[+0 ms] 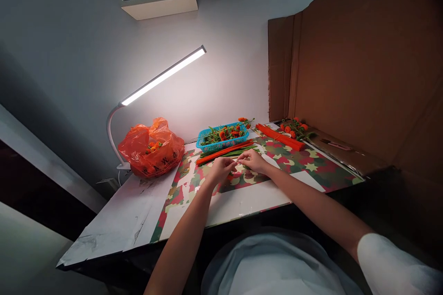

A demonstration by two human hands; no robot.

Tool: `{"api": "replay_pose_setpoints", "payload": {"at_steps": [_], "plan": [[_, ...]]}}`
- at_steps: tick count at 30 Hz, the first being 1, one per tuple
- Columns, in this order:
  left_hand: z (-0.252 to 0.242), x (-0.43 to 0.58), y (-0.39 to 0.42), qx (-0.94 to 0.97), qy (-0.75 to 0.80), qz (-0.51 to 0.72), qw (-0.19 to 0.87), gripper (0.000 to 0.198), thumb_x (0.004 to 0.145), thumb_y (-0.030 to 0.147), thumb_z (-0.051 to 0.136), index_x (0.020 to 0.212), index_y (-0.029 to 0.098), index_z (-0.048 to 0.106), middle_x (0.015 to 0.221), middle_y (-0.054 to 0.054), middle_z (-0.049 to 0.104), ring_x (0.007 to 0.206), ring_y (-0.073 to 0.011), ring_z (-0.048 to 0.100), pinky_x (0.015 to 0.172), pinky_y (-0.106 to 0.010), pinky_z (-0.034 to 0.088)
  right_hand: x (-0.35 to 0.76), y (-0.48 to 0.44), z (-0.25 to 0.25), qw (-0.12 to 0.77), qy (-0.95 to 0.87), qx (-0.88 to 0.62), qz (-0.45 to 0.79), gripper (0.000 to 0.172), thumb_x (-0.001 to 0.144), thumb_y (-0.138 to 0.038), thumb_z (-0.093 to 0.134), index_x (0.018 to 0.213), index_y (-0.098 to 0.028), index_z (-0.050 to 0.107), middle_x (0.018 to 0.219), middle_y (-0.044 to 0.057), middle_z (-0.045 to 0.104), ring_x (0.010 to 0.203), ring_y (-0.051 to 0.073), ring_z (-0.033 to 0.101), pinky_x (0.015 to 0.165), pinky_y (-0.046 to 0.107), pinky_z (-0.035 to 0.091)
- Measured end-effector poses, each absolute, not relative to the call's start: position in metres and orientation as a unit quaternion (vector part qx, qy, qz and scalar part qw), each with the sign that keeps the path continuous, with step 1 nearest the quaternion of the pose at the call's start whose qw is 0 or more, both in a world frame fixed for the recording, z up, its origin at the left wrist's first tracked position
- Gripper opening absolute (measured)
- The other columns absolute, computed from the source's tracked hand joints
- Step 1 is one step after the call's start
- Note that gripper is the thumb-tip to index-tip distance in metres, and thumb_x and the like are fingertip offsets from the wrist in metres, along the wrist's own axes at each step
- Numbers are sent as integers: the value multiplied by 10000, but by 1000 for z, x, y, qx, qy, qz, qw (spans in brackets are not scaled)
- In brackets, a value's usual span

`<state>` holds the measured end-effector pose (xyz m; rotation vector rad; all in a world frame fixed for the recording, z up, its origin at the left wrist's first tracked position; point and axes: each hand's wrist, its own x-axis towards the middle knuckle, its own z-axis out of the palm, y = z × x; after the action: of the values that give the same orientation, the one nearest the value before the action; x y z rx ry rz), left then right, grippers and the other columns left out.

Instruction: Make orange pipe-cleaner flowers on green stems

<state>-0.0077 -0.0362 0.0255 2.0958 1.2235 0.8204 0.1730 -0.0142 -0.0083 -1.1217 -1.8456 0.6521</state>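
Observation:
My left hand (223, 169) and my right hand (254, 161) meet above the front middle of the table, fingertips pinched close together. Whatever lies between the fingertips is too small to make out. A small orange bit (231, 176) shows just below my left fingers. Right behind the hands lie thin orange stems (221, 151) and green stems (242, 150), which look like pipe cleaners. Beyond them stands a blue basket (204, 147) holding orange flowers (228, 134) with green stalks.
An orange plastic bag (162, 159) with small orange flowers inside sits left, beside a lit clamp lamp (164, 76). To the right lie an orange stem bundle (280, 137) and more orange flowers (294, 129). Tall cardboard (363, 55) walls the right side.

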Motion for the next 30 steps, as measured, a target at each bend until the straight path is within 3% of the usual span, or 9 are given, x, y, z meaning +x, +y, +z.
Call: {"api": "replay_pose_setpoints", "payload": {"at_steps": [5, 7, 14, 19, 22, 30], "plan": [[25, -11, -33, 775, 421, 254, 397, 390, 774, 502, 560, 728, 132, 672, 695, -89, 710, 607, -163, 618, 559, -241, 448, 173, -13, -9, 419, -749, -441, 261, 191, 745, -320, 646, 786, -164, 749, 763, 55, 711, 727, 187, 608, 694, 284, 450], [24, -11, -33, 776, 416, 261, 396, 399, 752, 517, 589, 734, 128, 675, 697, -84, 704, 601, -157, 607, 549, -235, 433, 173, -13, -9, 412, -756, -437, 259, 195, 751, -320, 634, 776, -165, 749, 741, 48, 707, 719, 183, 606, 683, 277, 445], [25, -5, -36, 809, 457, 297, 221, 316, 796, 392, 545, 682, 139, 696, 625, -56, 671, 542, -138, 547, 518, -225, 363, 172, -16, -9, 407, -758, -440, 259, 217, 760, -329, 623, 826, -167, 751, 779, 55, 713, 730, 175, 605, 671, 264, 425], [35, 1, -44, 846, 493, 198, 54, 296, 802, 234, 482, 573, 163, 656, 584, -62, 652, 535, -155, 540, 547, -259, 309, 170, -19, -9, 391, -744, -478, 257, 235, 764, -352, 621, 841, -166, 742, 748, 48, 704, 725, 170, 594, 661, 256, 404], [40, 6, -47, 842, 518, 145, -32, 250, 774, 193, 480, 620, 169, 676, 638, -77, 681, 596, -182, 581, 603, -281, 315, 166, -22, -6, 366, -735, -521, 231, 215, 775, -347, 615, 801, -172, 736, 707, 38, 695, 719, 172, 590, 679, 263, 390], [35, 13, -37, 848, 514, 85, -96, 236, 797, 277, 509, 792, 156, 711, 734, -114, 708, 697, -229, 639, 708, -319, 340, 161, -29, -11, 349, -747, -512, 241, 296, 838, -432, 547, 767, -188, 700, 585, 5, 642, 650, 170, 603, 666, 267, 378]]}}
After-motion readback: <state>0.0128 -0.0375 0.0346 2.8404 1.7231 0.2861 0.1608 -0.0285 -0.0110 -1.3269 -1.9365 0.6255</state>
